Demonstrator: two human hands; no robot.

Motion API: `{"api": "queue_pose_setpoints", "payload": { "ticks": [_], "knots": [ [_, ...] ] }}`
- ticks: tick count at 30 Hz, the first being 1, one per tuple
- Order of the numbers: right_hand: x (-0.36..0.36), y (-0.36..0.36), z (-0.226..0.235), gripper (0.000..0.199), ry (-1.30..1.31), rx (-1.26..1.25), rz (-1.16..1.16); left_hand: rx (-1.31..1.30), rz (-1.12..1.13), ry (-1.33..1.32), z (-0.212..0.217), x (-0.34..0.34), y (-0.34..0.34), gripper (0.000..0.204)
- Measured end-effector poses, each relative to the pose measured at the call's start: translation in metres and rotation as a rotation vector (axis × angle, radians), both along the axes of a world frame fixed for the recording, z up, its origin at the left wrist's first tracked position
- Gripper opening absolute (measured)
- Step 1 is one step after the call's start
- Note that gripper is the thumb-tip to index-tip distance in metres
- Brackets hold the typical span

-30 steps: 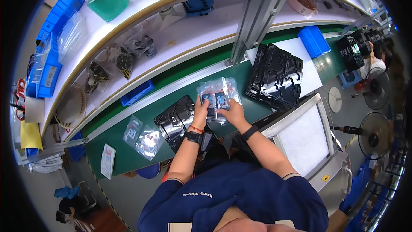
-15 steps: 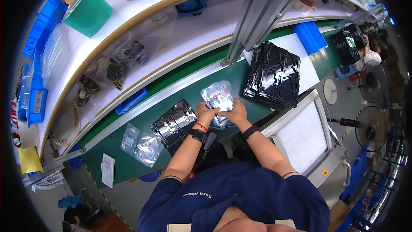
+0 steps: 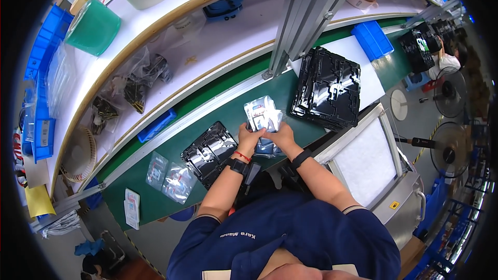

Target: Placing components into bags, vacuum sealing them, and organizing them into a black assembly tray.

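Note:
Between my two hands is a stack of clear plastic packets [image 3: 263, 115] with printed contents, over the green bench. My left hand [image 3: 250, 139] grips its left side, the thumb lying across the top. From the right, my right hand [image 3: 281, 139] is closed on the other side, thumb toward the left one. What lies in the lower part of the stack is partly hidden by my hands. A black plastic tray [image 3: 210, 150] lies just left of my left wrist. Farther left, clear bags with printed contents [image 3: 179, 182] rest on the bench.
A tall pile of black trays [image 3: 328, 91] stands right of my hands, near a metal post [image 3: 298, 26]. A blue bin [image 3: 373, 40] sits beyond it. White printed leaflets [image 3: 132, 208] lie at the bench's left end. A white-topped metal machine [image 3: 365, 161] adjoins on the right.
The packets have tilted a little between my hands, and their printed face shows more clearly. Both hands keep their hold. The whole view has shifted slightly.

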State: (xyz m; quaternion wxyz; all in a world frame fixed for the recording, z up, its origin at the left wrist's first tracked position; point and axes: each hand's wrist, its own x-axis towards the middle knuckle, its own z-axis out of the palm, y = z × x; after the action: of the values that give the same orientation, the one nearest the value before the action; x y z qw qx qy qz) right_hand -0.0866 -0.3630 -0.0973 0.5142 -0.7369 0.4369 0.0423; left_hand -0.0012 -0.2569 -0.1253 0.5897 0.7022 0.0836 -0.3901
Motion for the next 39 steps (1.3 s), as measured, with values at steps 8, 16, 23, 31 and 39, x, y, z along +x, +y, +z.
{"api": "queue_pose_setpoints", "payload": {
  "ticks": [8, 16, 23, 31, 39],
  "knots": [
    [-0.007, 0.008, -0.007, 0.079, 0.009, 0.002, -0.125, 0.472, -0.374, -0.388, 0.004, -0.017, 0.001, 0.069],
    [0.002, 0.008, 0.008, 0.038, -0.172, 0.644, -0.255, -0.243, -0.026, 0.148, 0.005, 0.003, 0.009, 0.053],
    [-0.008, 0.003, 0.008, 0.057, -0.572, 0.320, 0.010, -0.544, -0.184, 0.225, 0.042, 0.014, 0.012, 0.048],
    [-0.023, -0.017, -0.010, 0.081, -0.751, -0.283, 0.402, -0.543, -0.522, -0.459, -0.012, 0.013, 0.039, 0.080],
    [-0.025, -0.018, -0.035, 0.067, -0.823, -0.338, 0.298, -0.500, -0.657, -0.695, -0.006, 0.031, 0.012, 0.061]
  ]
}}
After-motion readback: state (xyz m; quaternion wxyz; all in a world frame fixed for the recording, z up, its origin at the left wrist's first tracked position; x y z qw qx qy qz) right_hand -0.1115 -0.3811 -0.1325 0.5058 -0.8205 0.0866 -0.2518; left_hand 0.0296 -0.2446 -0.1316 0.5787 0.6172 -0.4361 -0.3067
